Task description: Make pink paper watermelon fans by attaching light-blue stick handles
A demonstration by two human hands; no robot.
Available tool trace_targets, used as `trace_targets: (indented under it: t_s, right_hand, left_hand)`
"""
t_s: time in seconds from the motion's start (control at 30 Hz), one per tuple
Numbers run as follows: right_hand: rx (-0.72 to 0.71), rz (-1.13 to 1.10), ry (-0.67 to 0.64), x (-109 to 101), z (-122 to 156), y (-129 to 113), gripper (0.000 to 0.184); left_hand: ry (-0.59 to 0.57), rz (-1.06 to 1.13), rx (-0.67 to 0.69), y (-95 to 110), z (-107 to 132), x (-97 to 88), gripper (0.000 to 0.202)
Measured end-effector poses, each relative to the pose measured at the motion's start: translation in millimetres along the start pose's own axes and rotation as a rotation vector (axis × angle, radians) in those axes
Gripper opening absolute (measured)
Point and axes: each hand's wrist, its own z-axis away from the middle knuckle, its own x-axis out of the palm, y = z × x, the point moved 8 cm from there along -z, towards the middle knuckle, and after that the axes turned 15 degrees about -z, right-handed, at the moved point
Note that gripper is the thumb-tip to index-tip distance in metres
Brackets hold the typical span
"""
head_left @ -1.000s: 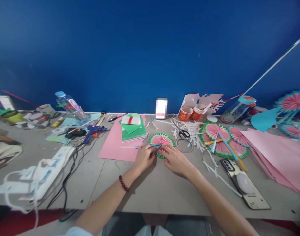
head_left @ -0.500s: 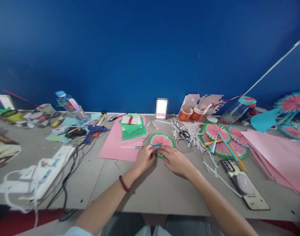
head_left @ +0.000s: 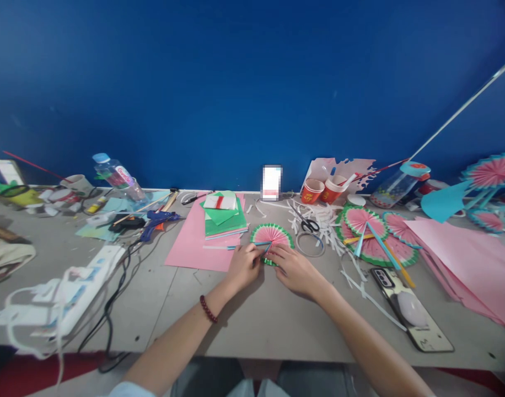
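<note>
Deep blue wall backs a cluttered grey table (head_left: 252, 325). Near mid-table lies a round pleated paper fan (head_left: 272, 236), pink with a green rim, flat on the surface, directly ahead of both hands and touching them at its near edge. The left hand (head_left: 245, 266) pinches a thin blue stick (head_left: 252, 245) whose long axis runs left to right across the fan toward its hub. The right hand (head_left: 294, 268) rests with fingers curled, fingertips pressing the fan's near rim. Both hands are equally close; a stack of coloured paper (head_left: 224, 220) lies just left of the fan.
</note>
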Motion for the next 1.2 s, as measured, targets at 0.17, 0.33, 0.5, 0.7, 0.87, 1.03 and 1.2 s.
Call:
trace_targets:
  t_s: [0.17,0.33,0.5,0.7,0.87,1.03,1.2]
  right_hand:
    - [0.001,0.007,0.006,0.1,0.6,0.7,0.042]
    - [0.003,0.011,0.009,2.0,0.5,3.2,0.042]
    - [-0.002,0.003,0.011,2.0,0.3,2.3,0.043]
    - [-0.005,-0.002,0.009,1.5,-0.6,0.8,0.042]
    - [0.002,-0.012,0.023,3.7,-0.6,3.7,0.041]
    - [0.007,-0.006,0.014,4.8,-0.8,3.7,0.038]
    - [0.007,0.009,0.005,1.7,-1.2,0.2,0.038]
  left_hand:
    - [-0.016,0.027,0.008,2.4,0.0,-1.2,0.031]
    - [-0.029,0.051,0.012,4.1,0.6,-3.5,0.031]
    - [-0.021,0.072,-0.003,1.9,0.6,-1.4,0.030]
    - [-0.021,0.114,-0.032,-0.7,-0.9,0.8,0.029]
    - [-0.021,0.098,-0.043,0.5,-0.8,-0.9,0.022]
    - [-0.004,0.083,-0.044,3.4,0.1,-3.3,0.019]
    - [0.001,0.103,-0.041,3.1,0.3,-3.3,0.021]
